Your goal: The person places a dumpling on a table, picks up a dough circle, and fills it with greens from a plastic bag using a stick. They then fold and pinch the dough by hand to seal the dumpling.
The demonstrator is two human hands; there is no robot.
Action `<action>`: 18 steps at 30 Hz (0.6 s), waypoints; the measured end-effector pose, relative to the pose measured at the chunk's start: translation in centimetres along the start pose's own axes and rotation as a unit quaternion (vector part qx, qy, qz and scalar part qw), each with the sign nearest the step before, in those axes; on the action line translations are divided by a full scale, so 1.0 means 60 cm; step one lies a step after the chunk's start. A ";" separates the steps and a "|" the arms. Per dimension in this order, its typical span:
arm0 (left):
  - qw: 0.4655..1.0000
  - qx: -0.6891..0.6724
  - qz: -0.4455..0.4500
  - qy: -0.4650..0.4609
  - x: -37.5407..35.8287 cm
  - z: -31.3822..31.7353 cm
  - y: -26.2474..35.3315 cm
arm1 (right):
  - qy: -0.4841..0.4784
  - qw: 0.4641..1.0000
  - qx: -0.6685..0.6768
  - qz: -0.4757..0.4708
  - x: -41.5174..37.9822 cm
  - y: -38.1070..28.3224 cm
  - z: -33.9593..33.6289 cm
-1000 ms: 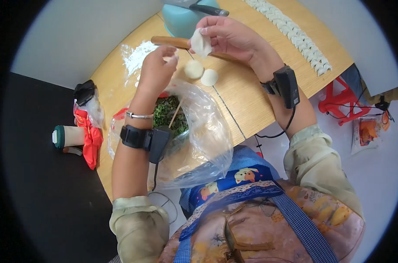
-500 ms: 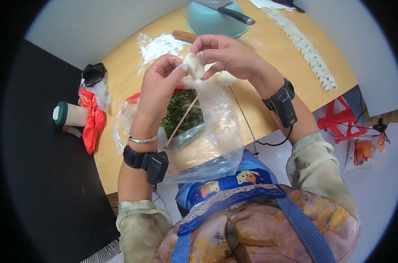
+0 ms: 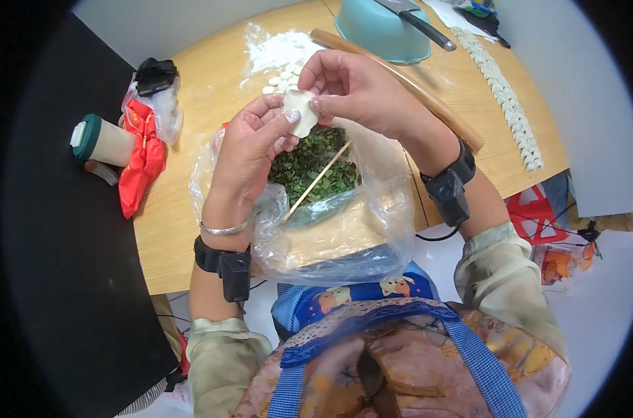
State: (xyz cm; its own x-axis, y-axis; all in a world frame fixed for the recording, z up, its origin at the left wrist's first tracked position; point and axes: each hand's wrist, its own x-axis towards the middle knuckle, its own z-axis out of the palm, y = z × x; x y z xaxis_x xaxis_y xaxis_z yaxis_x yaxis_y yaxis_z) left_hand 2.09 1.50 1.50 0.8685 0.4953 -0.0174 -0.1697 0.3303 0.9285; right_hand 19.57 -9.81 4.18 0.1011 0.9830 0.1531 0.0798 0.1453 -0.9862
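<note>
Between both hands a thin dough wrapper is held up above the chopped green filling. My left hand pinches its left side, thumb on the face of it. At its upper right edge the thumb and fingers of my right hand grip it. Below lies the chopped green filling in a clear plastic bag, with a thin wooden stick resting across it. Several small dough pieces lie just beyond my hands, partly hidden, beside a patch of white flour.
A rolling pin lies to the right, partly behind my right arm. At the back stands an upturned teal bowl with a knife on top. A long row of folded dumplings runs along the right side. A lidded cup and red bag are left.
The wrapper has turned and now shows its flat, wider face to me. My view has shifted, so the table items appear displaced and more of the rolling pin and dough pieces shows.
</note>
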 end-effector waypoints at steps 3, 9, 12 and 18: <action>0.999 0.039 0.021 0.010 0.004 -0.017 -0.014 | 0.010 0.998 -0.054 -0.040 0.001 0.008 0.011; 0.992 0.056 0.103 0.055 0.001 -0.010 -0.024 | 0.015 0.998 -0.038 -0.046 -0.010 0.027 0.020; 0.991 0.049 0.103 0.076 -0.010 -0.009 -0.006 | -0.023 0.995 -0.092 -0.005 -0.024 0.024 0.017; 0.989 0.079 0.084 0.092 -0.020 -0.006 0.000 | -0.019 0.864 -0.498 -0.079 -0.029 0.053 0.010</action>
State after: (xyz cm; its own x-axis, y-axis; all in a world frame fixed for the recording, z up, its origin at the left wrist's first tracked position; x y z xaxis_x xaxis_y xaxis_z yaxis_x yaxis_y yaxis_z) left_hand 0.89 1.19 1.40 0.7321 0.6756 0.0872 -0.2162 0.1090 0.9703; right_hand 19.05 -10.97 0.73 -0.0200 0.9654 0.2602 0.9044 0.1283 -0.4069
